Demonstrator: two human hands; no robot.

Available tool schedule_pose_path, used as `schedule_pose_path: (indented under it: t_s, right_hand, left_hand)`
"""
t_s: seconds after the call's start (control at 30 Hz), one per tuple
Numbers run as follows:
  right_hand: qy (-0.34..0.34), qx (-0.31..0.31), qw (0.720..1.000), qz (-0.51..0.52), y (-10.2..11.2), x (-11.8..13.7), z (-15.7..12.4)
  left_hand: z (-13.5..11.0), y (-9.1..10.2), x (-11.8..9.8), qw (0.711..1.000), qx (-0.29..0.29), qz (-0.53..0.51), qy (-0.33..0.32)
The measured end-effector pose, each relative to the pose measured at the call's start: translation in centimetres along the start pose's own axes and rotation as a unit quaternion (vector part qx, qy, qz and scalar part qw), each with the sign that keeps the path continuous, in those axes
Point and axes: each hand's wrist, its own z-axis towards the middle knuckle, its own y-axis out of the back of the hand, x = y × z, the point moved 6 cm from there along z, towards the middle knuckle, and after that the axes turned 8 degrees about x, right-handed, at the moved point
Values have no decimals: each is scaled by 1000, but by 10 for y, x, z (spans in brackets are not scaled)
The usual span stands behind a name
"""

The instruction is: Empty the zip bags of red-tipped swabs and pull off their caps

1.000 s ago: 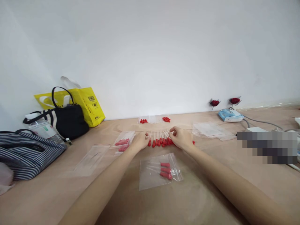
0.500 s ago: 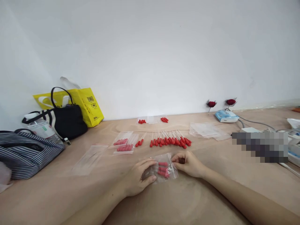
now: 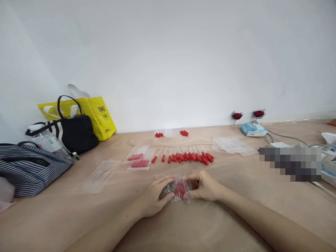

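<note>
Clear zip bag [image 3: 189, 196], crinkled, with red-bulbed droppers [image 3: 179, 190] inside, sits low over the bench [image 3: 173, 227], pinched between thumb and fingers [image 3: 166, 182] of left hand [image 3: 151, 198] and right hand [image 3: 206, 187]; beyond, two overlapping bags [image 3: 144, 149] contain more.

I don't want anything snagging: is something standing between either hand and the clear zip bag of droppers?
Nothing visible is: the left hand and right hand both touch the clear zip bag directly. The loose red-bulbed droppers lie beyond it, not between.
</note>
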Motion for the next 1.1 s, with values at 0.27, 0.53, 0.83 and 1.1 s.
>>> schedule_pose_path:
  t_s: [0.27, 0.53, 0.83, 1.1]
  right_hand:
    - [-94, 24, 993, 71, -11, -30, 5]
    - [-7, -20, 1000, 8, 0, -4, 2]
    - [42, -18, 991, -129, -3, 17, -2]
    - [45, 5, 992, -116, 11, -1, -7]
  left_hand:
    - [1, 4, -1, 1000, -7, -8, 4]
    - [2, 2, 3, 1000, -16, -18, 0]
    - [3, 2, 6, 1000, -10, -21, 0]
    - [4, 4, 8, 999, 6, -24, 21]
